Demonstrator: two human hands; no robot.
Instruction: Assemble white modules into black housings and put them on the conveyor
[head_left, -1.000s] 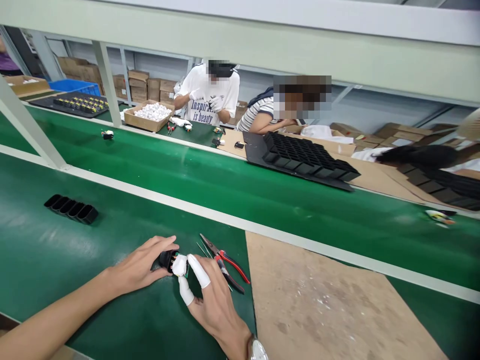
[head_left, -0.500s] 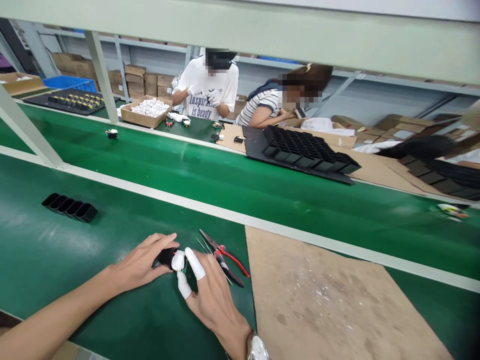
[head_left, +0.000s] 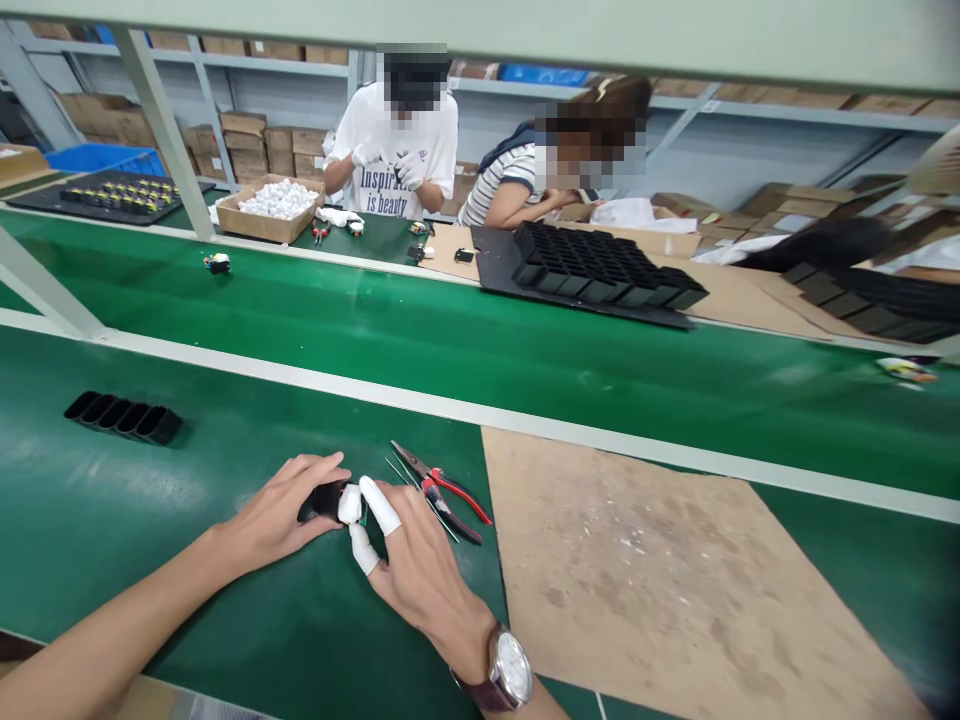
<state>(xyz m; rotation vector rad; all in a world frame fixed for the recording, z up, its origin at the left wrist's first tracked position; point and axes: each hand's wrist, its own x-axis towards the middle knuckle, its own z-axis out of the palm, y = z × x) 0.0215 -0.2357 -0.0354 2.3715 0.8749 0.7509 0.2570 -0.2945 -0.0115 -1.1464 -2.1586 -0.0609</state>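
Note:
My left hand [head_left: 289, 510] is closed around a black plastic housing [head_left: 324, 500] just above the green bench. Between finger and thumb, my right hand [head_left: 412, 555] grips a small circuit board with a white wrapped part [head_left: 350, 504], at the open end of the housing. Whether the board's far edge is inside the housing I cannot tell. White finger cots cover my right thumb and forefinger. Beside that hand lie red-and-black long-nose pliers [head_left: 442, 490] and a thin rod partly under the fingers.
A row of several black housings [head_left: 122, 417] stands at left on the bench. A brown board [head_left: 675, 570] lies at right. Past the white rail [head_left: 330, 390], a green belt [head_left: 337, 320] carries small assemblies. Two people sit opposite, near a box of white parts [head_left: 274, 215] and black housings [head_left: 600, 265].
The whole view has shifted a little, so the scene sits higher and slightly left. Both hands keep the same hold, the white part still at the housing's mouth.

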